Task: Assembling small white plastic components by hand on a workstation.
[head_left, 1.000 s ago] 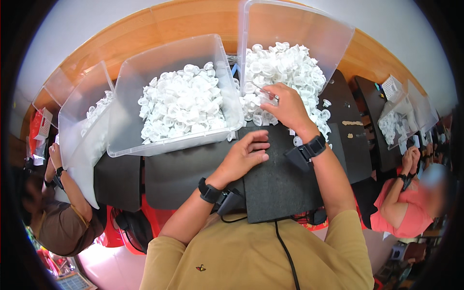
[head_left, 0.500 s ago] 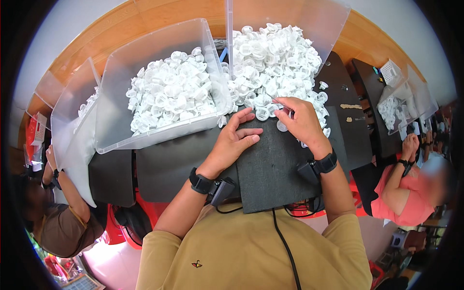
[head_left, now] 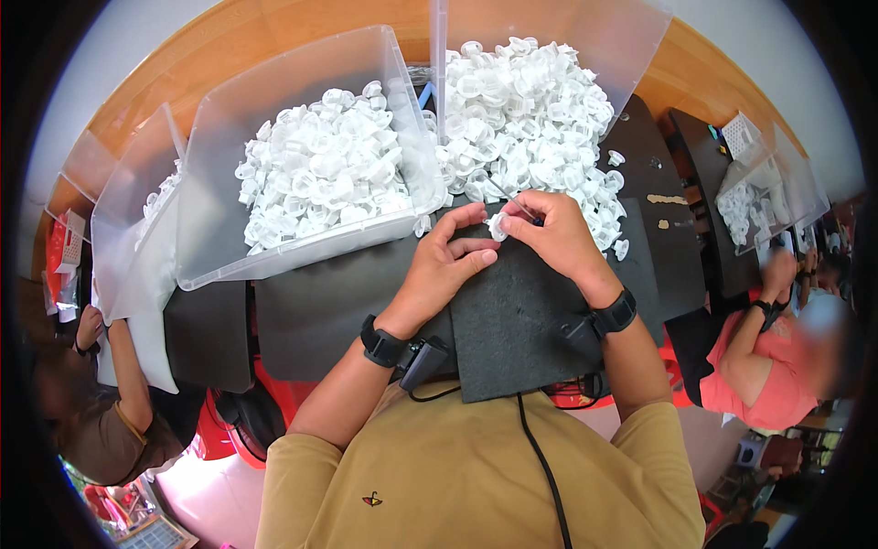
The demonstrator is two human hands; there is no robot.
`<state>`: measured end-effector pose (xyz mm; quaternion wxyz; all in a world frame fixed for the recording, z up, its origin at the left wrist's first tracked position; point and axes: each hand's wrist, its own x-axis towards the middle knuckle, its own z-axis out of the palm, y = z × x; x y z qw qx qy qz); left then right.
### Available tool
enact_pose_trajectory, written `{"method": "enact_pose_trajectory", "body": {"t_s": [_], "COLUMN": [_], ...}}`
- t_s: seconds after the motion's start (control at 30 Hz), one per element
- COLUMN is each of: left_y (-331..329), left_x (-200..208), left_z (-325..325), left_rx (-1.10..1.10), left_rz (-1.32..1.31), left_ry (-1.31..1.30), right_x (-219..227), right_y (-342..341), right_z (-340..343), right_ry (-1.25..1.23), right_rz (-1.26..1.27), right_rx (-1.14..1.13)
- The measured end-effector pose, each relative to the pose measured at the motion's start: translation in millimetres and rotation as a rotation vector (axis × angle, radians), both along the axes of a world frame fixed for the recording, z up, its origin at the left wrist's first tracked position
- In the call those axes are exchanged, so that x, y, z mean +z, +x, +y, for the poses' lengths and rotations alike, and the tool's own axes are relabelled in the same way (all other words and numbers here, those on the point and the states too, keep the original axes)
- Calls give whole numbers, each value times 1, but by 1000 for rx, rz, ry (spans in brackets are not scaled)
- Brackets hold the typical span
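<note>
A small white flanged plastic part [head_left: 497,226] is between my hands, above the edge of the dark foam mat [head_left: 521,320]. My right hand [head_left: 558,233] pinches it with thumb and forefinger. The same hand also holds a thin metal pick with a dark handle end [head_left: 537,221], its shaft pointing up and left. My left hand [head_left: 453,261] is beside the part, fingers curved and apart; whether its fingertips touch the part I cannot tell. Just beyond my hands lies a large heap of similar white parts [head_left: 521,119], spilling from a clear bin on its side [head_left: 631,46].
To the left, another clear bin [head_left: 302,256] holds more white parts. Tan strips [head_left: 666,199] and a few loose parts lie on the dark table at right. Co-workers sit on the left [head_left: 119,403] and right [head_left: 768,357]. A black cable [head_left: 540,457] runs down my shirt.
My right hand has come back from the heap's near edge toward my left hand, bringing a white part. The left hand has hardly moved.
</note>
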<state>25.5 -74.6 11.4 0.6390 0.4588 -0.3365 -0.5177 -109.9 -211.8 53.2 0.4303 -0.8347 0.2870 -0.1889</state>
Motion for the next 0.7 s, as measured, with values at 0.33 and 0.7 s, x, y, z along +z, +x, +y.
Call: {"method": "enact_pose_trajectory", "body": {"t_s": [0.33,0.7], "left_y": [4,0], "left_x": [-8,5], "left_z": [0,1], "left_rx": [121,95], "left_rz": [122,44], "left_ry": [9,-53], "right_x": [6,0], "right_y": [-4,-6], "right_z": [19,20], "right_ry": [462,636], "right_rz": [31,-246], "right_rx": [7,4]}}
